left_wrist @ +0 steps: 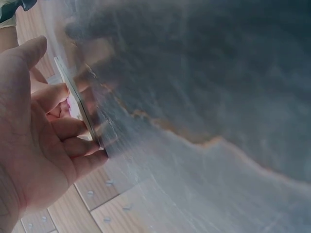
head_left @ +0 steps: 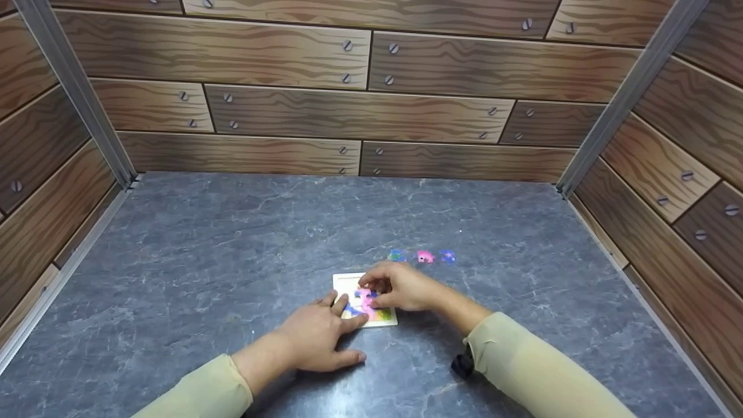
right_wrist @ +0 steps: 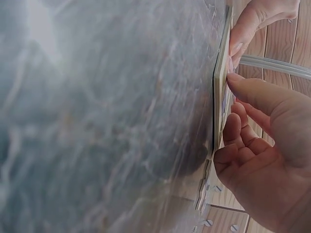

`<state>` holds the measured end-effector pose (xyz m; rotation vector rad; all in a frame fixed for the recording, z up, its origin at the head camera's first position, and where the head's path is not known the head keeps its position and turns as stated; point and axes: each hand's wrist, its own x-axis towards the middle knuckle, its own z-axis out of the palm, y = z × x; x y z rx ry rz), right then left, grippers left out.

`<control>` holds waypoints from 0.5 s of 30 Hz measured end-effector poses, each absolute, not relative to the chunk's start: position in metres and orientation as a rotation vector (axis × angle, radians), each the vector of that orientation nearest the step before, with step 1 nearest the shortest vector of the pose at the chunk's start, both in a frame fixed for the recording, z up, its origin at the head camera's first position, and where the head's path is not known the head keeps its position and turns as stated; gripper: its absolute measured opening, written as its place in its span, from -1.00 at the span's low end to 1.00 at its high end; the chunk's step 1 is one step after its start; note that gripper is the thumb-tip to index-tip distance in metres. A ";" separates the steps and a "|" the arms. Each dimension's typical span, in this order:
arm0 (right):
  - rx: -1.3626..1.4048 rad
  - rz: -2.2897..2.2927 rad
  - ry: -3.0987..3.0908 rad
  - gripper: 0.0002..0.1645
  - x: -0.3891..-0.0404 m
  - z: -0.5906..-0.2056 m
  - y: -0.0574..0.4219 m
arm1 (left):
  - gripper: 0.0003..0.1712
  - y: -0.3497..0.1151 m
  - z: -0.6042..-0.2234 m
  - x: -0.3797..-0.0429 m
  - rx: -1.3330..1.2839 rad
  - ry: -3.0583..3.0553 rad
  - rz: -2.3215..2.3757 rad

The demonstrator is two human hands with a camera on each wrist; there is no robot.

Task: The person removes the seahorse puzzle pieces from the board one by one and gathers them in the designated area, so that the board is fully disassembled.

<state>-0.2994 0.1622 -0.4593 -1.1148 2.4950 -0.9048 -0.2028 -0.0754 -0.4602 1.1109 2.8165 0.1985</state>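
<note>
A small square jigsaw board (head_left: 380, 324) with a pale rim lies on the table, with colourful pieces in its front part. My left hand (head_left: 316, 337) rests on its left and front side, fingers spread and fairly straight; in the left wrist view, the fingertips meet the board's edge (left_wrist: 80, 104). Over the board's right half, my right hand (head_left: 406, 287) pinches a pink and blue jigsaw piece (head_left: 364, 294) between thumb and curled fingers. In the right wrist view, the thumb (right_wrist: 248, 90) presses close against the board's face. The fingers partly hide the piece.
Beyond the right hand, three loose jigsaw pieces lie in a row: a blue-green one (head_left: 397, 255), a pink one (head_left: 425, 256) and a blue one (head_left: 447, 256). Wood-patterned walls (head_left: 290, 110) enclose the grey marbled table (head_left: 232, 232) at the back and both sides.
</note>
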 end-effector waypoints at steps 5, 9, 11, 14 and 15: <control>-1.143 -0.896 2.506 -0.62 -0.299 -0.459 0.161 | -0.18 -0.076 -0.462 -0.203 1.116 2.828 0.194; -1.149 -0.897 2.501 -0.61 -0.299 -0.459 0.161 | -0.18 -0.075 -0.463 -0.204 1.117 2.826 0.192; -1.140 -0.891 2.505 -0.61 -0.299 -0.458 0.161 | -0.19 -0.075 -0.462 -0.204 1.116 2.826 0.196; -1.110 -0.885 2.513 -0.60 -0.299 -0.457 0.161 | -0.18 -0.075 -0.462 -0.204 1.113 2.827 0.196; -1.105 -0.893 2.512 -0.59 -0.299 -0.457 0.162 | -0.18 -0.075 -0.463 -0.204 1.111 2.825 0.198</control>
